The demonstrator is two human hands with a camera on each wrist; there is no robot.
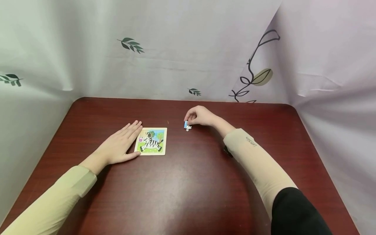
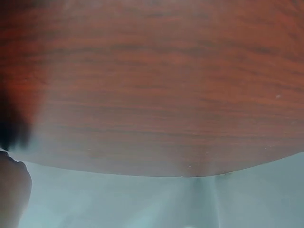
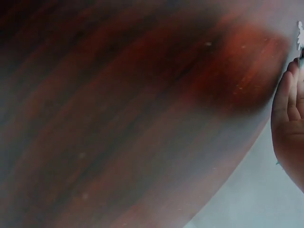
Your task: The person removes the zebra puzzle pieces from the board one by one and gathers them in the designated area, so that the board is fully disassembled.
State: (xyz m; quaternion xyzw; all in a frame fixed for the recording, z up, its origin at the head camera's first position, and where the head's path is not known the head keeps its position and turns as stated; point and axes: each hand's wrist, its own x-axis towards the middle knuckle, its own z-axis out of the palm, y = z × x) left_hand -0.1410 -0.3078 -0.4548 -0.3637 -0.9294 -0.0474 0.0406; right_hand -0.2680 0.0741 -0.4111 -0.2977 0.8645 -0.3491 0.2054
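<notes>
Reddish-brown wood grain on the table (image 1: 176,195), with a square zebra puzzle (image 1: 151,143) lying flat upon it; all places below taken from that puzzle, as seen in the head view. Pale border, blue sky, trees, green ground, striped zebra with its pink muzzle toward the left. Left hand (image 1: 121,143) along the puzzle's left side: palm down, fingers straight, fingertips at its far left corner, thumb stretched apart to touch the near left corner. Right hand (image 1: 202,116) to the right of the puzzle and somewhat farther off, well apart from it; thumb and fingers curled, pinching a small blue-and-white piece (image 1: 186,124). Blue part upper left, white frilled part with dark marks lower right; whether it touches the wood, cannot tell. Light left sleeve (image 1: 64,192) on the near left of the puzzle; beige right sleeve (image 1: 258,160), small dark lettering near the cuff, on its right, with black cloth (image 1: 296,212) higher up that arm. Beyond the puzzle, past the far edge, a pale curtain (image 1: 188,32) printed with leaf sprigs. Left wrist view: mostly bare wood. Right wrist view: part of the hand at the border, a white bit by its fingertips.
</notes>
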